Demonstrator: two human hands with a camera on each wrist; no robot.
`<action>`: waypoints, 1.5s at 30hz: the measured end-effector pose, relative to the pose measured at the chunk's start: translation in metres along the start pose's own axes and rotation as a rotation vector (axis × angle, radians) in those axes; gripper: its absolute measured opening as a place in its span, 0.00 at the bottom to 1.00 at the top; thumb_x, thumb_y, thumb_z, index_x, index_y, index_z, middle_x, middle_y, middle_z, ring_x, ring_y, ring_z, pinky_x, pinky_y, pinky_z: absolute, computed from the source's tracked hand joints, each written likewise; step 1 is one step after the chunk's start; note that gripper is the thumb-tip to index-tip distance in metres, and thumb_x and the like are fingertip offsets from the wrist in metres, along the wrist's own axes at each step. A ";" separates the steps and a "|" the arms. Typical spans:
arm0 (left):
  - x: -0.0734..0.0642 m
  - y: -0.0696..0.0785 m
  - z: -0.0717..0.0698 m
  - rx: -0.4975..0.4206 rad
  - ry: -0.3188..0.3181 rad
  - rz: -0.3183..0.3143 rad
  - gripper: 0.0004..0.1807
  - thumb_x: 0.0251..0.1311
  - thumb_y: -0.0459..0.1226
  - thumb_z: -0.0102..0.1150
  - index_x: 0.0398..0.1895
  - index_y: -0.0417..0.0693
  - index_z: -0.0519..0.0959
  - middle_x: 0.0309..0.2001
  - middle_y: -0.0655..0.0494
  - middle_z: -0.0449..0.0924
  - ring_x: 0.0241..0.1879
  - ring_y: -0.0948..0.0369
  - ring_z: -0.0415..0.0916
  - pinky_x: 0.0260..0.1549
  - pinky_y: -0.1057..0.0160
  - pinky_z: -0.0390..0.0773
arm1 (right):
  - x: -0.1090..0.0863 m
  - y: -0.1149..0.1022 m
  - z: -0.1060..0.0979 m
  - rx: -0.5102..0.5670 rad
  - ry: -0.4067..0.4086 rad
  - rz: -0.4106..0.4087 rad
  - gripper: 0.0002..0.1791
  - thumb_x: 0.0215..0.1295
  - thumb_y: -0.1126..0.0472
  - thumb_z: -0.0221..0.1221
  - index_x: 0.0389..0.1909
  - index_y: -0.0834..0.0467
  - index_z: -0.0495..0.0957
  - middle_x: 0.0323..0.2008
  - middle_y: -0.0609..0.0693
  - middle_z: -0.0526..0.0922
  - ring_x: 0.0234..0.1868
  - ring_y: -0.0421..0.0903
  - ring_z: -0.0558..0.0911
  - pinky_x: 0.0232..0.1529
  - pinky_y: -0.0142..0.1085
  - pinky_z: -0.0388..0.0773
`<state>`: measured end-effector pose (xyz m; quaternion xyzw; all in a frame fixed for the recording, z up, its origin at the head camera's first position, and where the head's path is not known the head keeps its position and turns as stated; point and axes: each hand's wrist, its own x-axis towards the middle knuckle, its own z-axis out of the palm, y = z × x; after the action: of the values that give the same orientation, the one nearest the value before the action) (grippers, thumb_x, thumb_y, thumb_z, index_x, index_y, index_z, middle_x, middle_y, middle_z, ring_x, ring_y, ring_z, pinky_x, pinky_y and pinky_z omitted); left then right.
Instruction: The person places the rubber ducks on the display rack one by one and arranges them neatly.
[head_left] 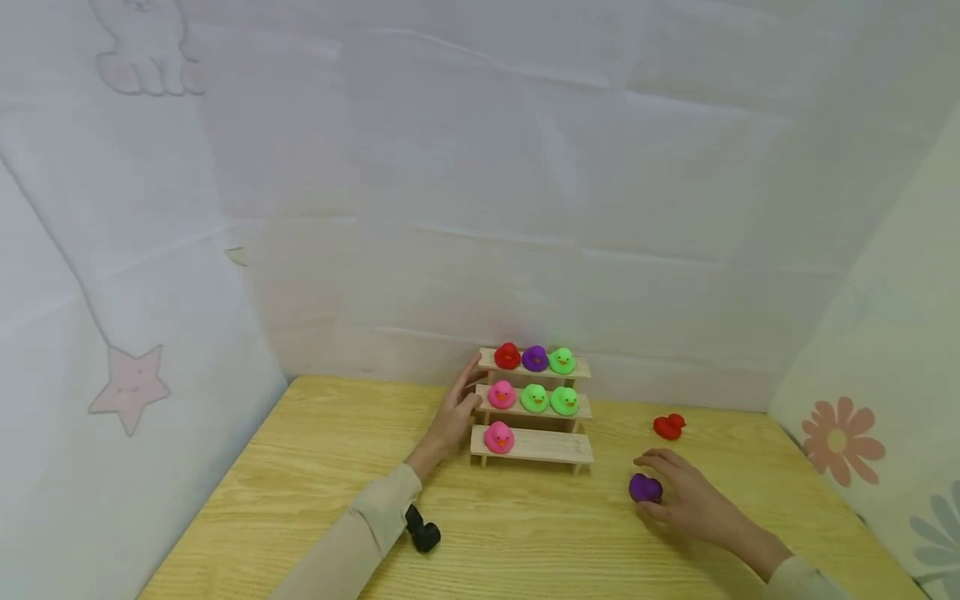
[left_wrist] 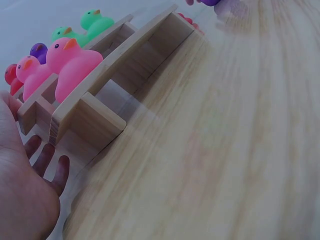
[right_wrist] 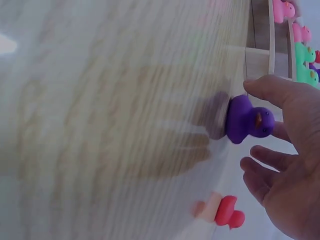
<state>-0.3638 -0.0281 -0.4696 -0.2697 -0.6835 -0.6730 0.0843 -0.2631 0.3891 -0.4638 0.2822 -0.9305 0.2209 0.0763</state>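
Note:
A three-step wooden display stand (head_left: 555, 447) holds small rubber ducks. My left hand (head_left: 453, 417) touches its left end, the thumb by the middle shelf and fingers reaching to the top one; its other fingers (left_wrist: 62, 175) hang loosely bent. A red duck (head_left: 507, 357), a purple duck (head_left: 535, 359) and a green duck (head_left: 562, 361) line the top. A pink duck (head_left: 502, 395) and two green ducks (head_left: 535, 398) sit on the middle shelf, another pink duck (head_left: 498, 437) at the bottom left. My right hand (head_left: 693, 504) spreads around a purple duck (right_wrist: 241, 120) on the table, thumb and fingers apart.
Another red duck (head_left: 669, 427) lies on the wooden table (head_left: 300, 467) beyond my right hand. A black object (head_left: 424, 533) shows beside my left sleeve. Pale cloth (head_left: 525, 208) hangs behind the table and along both sides.

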 end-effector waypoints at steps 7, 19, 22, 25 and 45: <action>0.000 0.002 -0.003 0.007 -0.013 -0.002 0.39 0.71 0.24 0.43 0.83 0.46 0.47 0.73 0.36 0.59 0.69 0.35 0.60 0.52 0.51 0.74 | -0.006 0.010 -0.001 0.055 -0.025 -0.041 0.33 0.58 0.57 0.75 0.61 0.64 0.75 0.58 0.54 0.76 0.56 0.59 0.80 0.52 0.55 0.78; 0.000 0.000 0.002 -0.043 0.003 0.031 0.39 0.69 0.21 0.43 0.82 0.41 0.47 0.72 0.32 0.59 0.68 0.33 0.60 0.48 0.38 0.75 | -0.012 0.019 -0.001 0.174 -0.075 0.075 0.34 0.63 0.52 0.71 0.66 0.64 0.73 0.60 0.56 0.79 0.56 0.53 0.79 0.51 0.46 0.79; -0.001 0.000 0.001 -0.038 0.003 0.024 0.39 0.69 0.22 0.43 0.82 0.43 0.47 0.72 0.33 0.59 0.68 0.33 0.61 0.45 0.40 0.76 | -0.014 0.024 0.002 0.189 -0.080 0.086 0.34 0.63 0.52 0.71 0.66 0.62 0.73 0.60 0.53 0.79 0.56 0.49 0.79 0.50 0.43 0.80; -0.001 0.000 0.001 -0.037 0.000 0.024 0.39 0.70 0.23 0.43 0.82 0.43 0.47 0.72 0.33 0.59 0.67 0.33 0.61 0.43 0.35 0.75 | -0.015 0.026 0.003 0.201 -0.081 0.070 0.32 0.63 0.53 0.71 0.65 0.61 0.74 0.60 0.52 0.79 0.55 0.46 0.80 0.48 0.41 0.80; 0.000 0.002 -0.002 -0.034 -0.039 0.008 0.38 0.72 0.21 0.39 0.83 0.44 0.45 0.74 0.33 0.57 0.70 0.34 0.57 0.55 0.33 0.68 | -0.015 0.023 0.006 0.298 -0.049 0.034 0.24 0.64 0.58 0.70 0.60 0.58 0.78 0.53 0.51 0.82 0.44 0.43 0.82 0.42 0.38 0.82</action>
<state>-0.3633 -0.0296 -0.4679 -0.2870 -0.6725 -0.6787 0.0690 -0.2638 0.4106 -0.4814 0.2798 -0.8937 0.3508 0.0071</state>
